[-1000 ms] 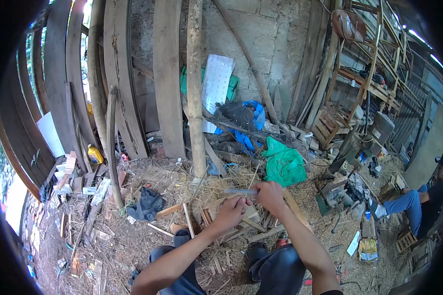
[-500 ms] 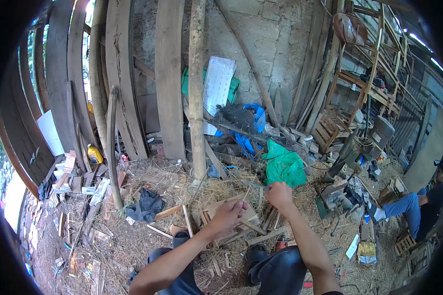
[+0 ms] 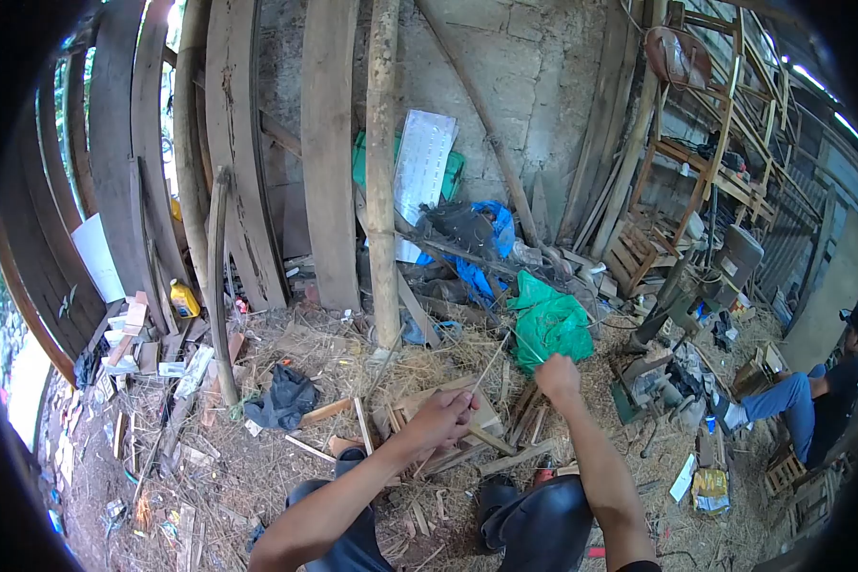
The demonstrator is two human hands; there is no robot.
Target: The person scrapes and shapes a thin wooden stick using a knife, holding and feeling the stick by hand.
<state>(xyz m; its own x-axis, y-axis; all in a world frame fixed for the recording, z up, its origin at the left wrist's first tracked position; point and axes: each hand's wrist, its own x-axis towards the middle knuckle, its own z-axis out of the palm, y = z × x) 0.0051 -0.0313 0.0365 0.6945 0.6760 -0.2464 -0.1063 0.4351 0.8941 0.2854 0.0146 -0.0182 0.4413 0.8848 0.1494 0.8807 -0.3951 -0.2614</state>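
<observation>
My left hand (image 3: pixel 440 419) is closed around a thin wooden stick (image 3: pixel 489 365), whose pale end points up and away to the right. In my right hand (image 3: pixel 558 377), also closed, is a knife (image 3: pixel 527 347). Its narrow blade angles up to the left in front of the green plastic bag and looks faint, and the handle is hidden in my fist. The blade and the stick are apart. Below my hands lies a wooden block (image 3: pixel 481 417) among offcuts on the ground.
A green plastic bag (image 3: pixel 551 324) lies beyond my right hand. A bamboo post (image 3: pixel 381 191) stands ahead. Black cloth or plastic (image 3: pixel 284 397) lies to the left. A person (image 3: pixel 799 405) sits at the far right near a wooden rack (image 3: pixel 701 157). Straw and wood scraps cover the ground.
My right hand has moved right and slightly down with the knife, away from the stick. The stick's upper end shows more fully now; my left hand has hardly moved.
</observation>
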